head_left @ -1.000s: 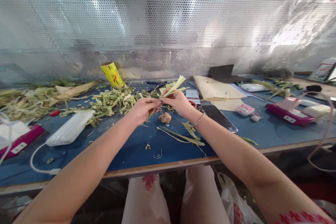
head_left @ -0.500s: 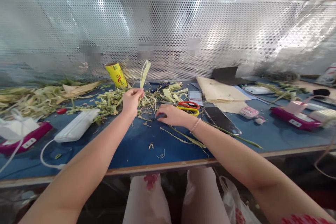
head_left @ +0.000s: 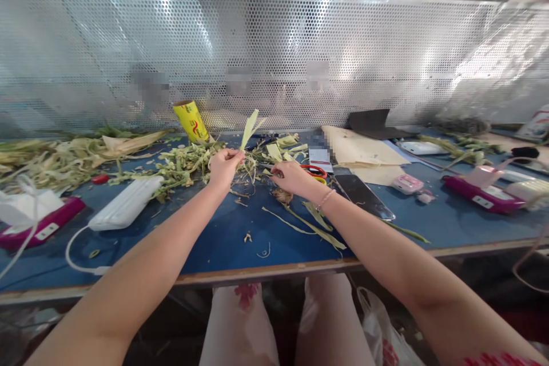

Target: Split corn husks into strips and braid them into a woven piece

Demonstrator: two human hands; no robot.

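My left hand (head_left: 225, 168) pinches a pale green strip of husk (head_left: 249, 130), its split end standing upright above the fingers. My right hand (head_left: 290, 177) lies over a pair of scissors with red and yellow handles (head_left: 316, 171), the fingers curled at the blades; the handles stick out behind the hand. Part of the scissors is hidden by that hand. Just below it a brownish dried bundle (head_left: 282, 195) rests on the table, with long green leaf strips (head_left: 319, 218) trailing towards the front edge.
Heaps of husk scraps (head_left: 184, 167) cover the left and middle of the blue table (head_left: 206, 240). A yellow tube (head_left: 191, 121) stands behind. At right lie a phone (head_left: 363, 197), brown paper (head_left: 364, 151) and a magenta power strip (head_left: 482, 193). A perforated metal screen (head_left: 274, 40) closes the back.
My left hand has moved slightly right and turned the husk strip. The right hand has shifted right and back onto the scissors, uncovering the brownish bundle.
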